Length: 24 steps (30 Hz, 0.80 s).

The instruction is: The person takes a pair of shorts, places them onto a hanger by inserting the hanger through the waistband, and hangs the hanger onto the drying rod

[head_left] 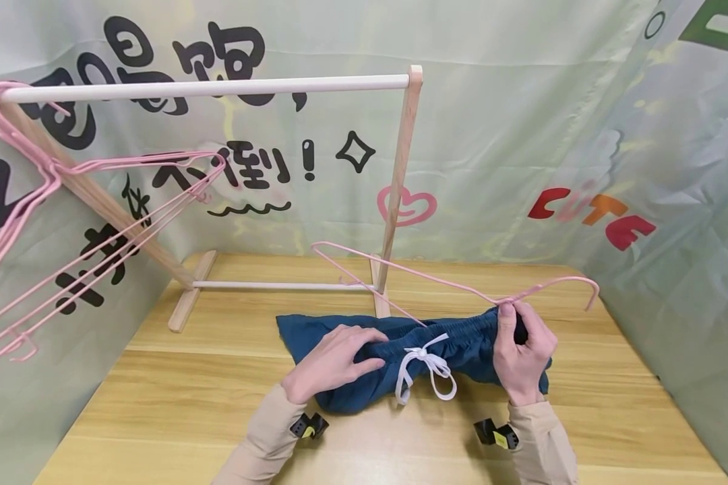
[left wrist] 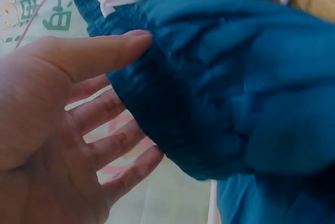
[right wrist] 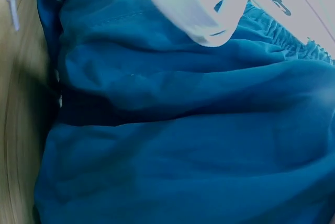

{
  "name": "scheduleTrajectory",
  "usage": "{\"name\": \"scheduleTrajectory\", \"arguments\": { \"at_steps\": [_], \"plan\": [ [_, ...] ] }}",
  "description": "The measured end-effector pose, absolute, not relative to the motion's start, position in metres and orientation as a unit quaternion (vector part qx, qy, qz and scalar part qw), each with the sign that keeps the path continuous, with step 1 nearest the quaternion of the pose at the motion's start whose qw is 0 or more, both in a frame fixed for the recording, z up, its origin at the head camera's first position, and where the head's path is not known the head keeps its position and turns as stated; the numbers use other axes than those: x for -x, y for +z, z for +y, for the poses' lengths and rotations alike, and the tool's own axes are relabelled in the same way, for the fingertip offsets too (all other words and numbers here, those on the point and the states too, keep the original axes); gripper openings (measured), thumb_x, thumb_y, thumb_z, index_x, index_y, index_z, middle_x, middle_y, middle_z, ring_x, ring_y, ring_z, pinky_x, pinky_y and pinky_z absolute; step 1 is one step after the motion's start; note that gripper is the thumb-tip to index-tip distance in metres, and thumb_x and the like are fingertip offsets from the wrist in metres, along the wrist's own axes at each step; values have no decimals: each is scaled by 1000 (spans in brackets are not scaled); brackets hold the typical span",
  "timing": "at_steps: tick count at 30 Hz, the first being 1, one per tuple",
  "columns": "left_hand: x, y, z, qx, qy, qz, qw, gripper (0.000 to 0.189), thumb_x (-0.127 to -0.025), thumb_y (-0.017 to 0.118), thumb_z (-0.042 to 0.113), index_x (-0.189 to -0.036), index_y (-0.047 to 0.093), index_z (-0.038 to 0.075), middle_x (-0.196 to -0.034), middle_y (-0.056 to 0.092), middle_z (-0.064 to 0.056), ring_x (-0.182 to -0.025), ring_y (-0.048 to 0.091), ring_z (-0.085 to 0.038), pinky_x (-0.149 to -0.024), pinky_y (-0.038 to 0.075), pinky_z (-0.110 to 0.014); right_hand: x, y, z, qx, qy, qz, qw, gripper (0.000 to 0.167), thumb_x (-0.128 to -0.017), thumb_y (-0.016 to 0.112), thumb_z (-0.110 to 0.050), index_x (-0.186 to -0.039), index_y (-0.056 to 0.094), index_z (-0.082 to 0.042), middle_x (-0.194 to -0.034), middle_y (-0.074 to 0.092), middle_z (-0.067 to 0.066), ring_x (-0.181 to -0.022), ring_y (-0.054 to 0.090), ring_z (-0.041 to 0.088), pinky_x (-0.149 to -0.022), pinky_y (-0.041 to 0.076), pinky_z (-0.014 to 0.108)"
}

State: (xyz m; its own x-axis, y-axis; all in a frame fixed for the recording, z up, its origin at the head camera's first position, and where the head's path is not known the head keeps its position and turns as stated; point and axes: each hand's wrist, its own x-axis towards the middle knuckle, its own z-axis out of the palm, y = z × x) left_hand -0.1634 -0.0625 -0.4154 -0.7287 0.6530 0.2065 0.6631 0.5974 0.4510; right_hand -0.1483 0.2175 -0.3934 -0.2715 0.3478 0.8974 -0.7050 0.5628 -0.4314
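Dark blue drawstring pants point(head_left: 352, 384) with a gathered waistband and a white bow point(head_left: 427, 364) lie bunched on the table. At the right end of the waistband, my right hand point(head_left: 524, 353) pinches the cloth together with the neck of a pink clothes hanger point(head_left: 412, 271). The hanger's hook points right; its lower bar passes behind the waistband's upper edge. My left hand point(head_left: 340, 357) touches the left part of the waistband, fingers nearly straight; in the left wrist view the thumb point(left wrist: 123, 48) overlaps the waistband's face. The right wrist view shows pants cloth point(right wrist: 183, 156), the right hand hidden.
A wood rack with a white top rail point(head_left: 249, 86) stands at the back left on the table point(head_left: 218, 417). Several pink hangers point(head_left: 51, 172) hang at its left end. One rack foot point(head_left: 381, 303) reaches close behind the pants. Printed cloth walls point(head_left: 491, 135) enclose the table.
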Motion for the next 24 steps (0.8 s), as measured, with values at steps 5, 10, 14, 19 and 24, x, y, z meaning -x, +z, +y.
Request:
{"name": "scheduleTrajectory", "arguments": {
  "at_steps": [5, 10, 14, 19, 24],
  "plan": [
    [171, -418, -72, 369, -233, -900, -7, 27, -95, 70, 36, -117, 71, 20, -115, 74, 3, -106, 67, -18, -102, 47, -43, 147, -391, 216, -126, 450, -654, 595, 38, -100, 61, -16, -83, 66, 17, -74, 63, 12, -73, 50, -7, -68, 34, 10],
    [176, -416, -86, 357, -235, -903, -29, 24, -90, 76, 32, -109, 73, 17, -108, 75, 2, -101, 66, -19, -96, 48, -43, 146, -389, 215, -119, 452, -645, 604, 37, -100, 62, -14, -82, 65, 18, -75, 65, 16, -78, 55, -9, -74, 40, 9],
    [178, -414, -94, 348, -238, -906, -31, 25, -87, 79, 31, -106, 75, 16, -106, 74, 2, -105, 62, -21, -96, 46, -44, 146, -389, 214, -119, 452, -641, 609, 38, -99, 62, -14, -81, 64, 19, -75, 65, 18, -81, 57, -10, -76, 43, 9],
    [178, -414, -99, 355, -225, -907, -10, 20, -83, 82, 33, -95, 76, 19, -95, 71, 7, -95, 54, -15, -85, 45, -35, 146, -390, 214, -117, 453, -638, 612, 38, -99, 63, -14, -82, 64, 20, -77, 67, 15, -84, 60, -9, -79, 45, 10],
    [179, -412, -103, 343, -228, -911, -11, 22, -82, 83, 36, -93, 77, 17, -92, 64, 7, -91, 53, -14, -82, 45, -34, 146, -390, 214, -119, 453, -636, 613, 38, -99, 63, -15, -81, 64, 19, -77, 67, 16, -83, 59, -9, -78, 44, 9]
  ]
}}
